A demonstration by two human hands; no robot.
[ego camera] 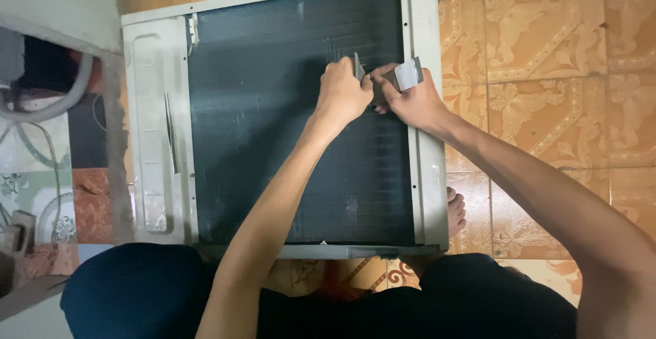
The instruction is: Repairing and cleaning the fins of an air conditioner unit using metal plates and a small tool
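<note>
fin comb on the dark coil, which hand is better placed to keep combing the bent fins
Right, probably. The right hand grips the grey comb tool at the coil's right edge, while the left hand pinches a thin metal blade beside it.

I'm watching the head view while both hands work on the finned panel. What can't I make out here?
- Tip of the small grey tool: hidden by the right hand.
- Thin blade-like piece: its lower end is covered by the left hand.
- Fins of the dark coil panel: too fine to judge.
- Unit's top edge: cut off by the frame.
- Foot: mostly behind the unit's frame.
</note>
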